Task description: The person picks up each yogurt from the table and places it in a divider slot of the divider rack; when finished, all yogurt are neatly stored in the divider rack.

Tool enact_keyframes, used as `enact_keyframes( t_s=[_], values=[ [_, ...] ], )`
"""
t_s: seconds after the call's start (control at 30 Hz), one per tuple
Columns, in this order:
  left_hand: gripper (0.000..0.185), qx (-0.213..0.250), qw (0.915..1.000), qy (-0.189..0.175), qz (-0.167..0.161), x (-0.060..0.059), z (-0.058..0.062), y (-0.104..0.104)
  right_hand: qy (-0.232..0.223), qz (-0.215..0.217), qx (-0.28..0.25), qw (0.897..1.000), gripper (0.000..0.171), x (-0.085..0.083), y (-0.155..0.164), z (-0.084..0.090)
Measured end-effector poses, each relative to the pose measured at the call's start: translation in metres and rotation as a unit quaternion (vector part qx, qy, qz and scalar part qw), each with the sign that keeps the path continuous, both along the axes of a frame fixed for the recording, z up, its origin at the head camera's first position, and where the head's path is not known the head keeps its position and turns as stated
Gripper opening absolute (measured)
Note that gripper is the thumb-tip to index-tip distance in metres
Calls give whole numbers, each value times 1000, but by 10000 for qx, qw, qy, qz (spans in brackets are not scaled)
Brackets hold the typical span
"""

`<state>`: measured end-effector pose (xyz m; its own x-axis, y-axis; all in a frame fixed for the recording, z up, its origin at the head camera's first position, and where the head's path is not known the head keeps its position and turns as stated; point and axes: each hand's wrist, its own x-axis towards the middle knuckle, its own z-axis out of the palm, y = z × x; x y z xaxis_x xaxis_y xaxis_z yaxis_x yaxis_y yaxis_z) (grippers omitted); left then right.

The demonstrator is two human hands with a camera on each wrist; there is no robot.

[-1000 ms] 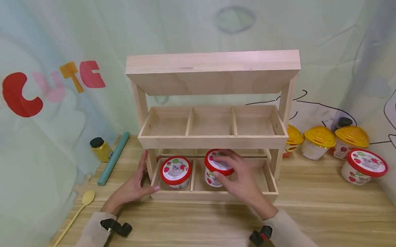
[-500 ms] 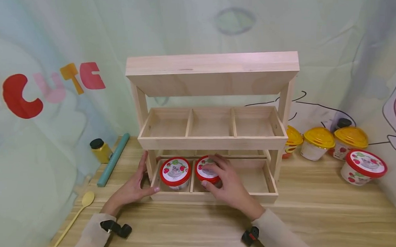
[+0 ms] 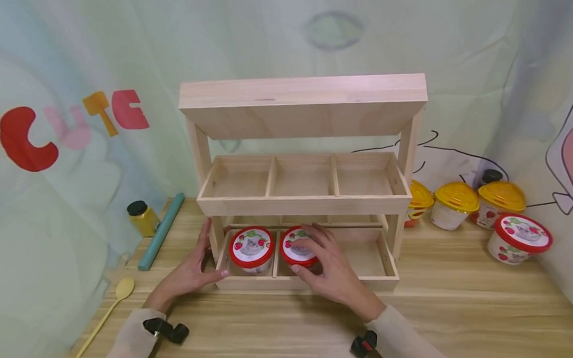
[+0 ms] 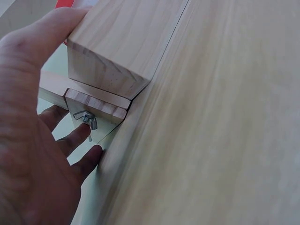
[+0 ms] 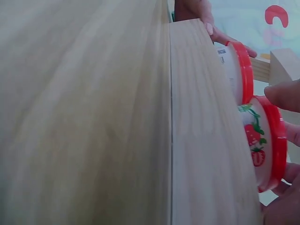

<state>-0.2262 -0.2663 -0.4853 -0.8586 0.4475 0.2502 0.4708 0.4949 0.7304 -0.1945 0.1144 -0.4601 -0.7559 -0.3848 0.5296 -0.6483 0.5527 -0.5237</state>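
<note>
A two-tier wooden display rack stands on the table. Two round paper tubs with red strawberry lids sit in its lower tray: the left tub in the left compartment, the other tub in the middle one. My right hand holds the middle tub by its lid, thumb at the near rim and fingers over the far right side. My left hand grips the rack's lower left corner, thumb on the front edge. Its fingers reach round the side beside a wing nut in the left wrist view.
At the right stand another red-lidded tub and several yellow-lidded cups. On the left lie a teal rod, a yellow jar with a black lid and a yellow spoon. A printed curtain hangs behind.
My right hand has moved the tub left and down into the middle compartment, against the divider, and then stayed there. The left hand has kept its place on the rack.
</note>
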Motion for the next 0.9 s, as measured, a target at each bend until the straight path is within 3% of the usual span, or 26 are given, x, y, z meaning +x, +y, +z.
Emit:
enact_keyframes(
  t_s=[0.17,0.33,0.63,0.9],
  values=[
    [141,-59,10000,-28,51,0,-1,-1,80,-48,-47,9999,44,6,11,8],
    [141,-19,10000,88,15,-2,-2,-3,-140,-151,-92,9997,49,14,25,19],
    [141,-66,9999,123,39,-1,-2,-2,422,-407,-147,9982,46,30,56,27],
    [142,-159,9998,134,53,-2,-2,-1,361,-681,-126,9969,54,46,87,33]
  ],
)
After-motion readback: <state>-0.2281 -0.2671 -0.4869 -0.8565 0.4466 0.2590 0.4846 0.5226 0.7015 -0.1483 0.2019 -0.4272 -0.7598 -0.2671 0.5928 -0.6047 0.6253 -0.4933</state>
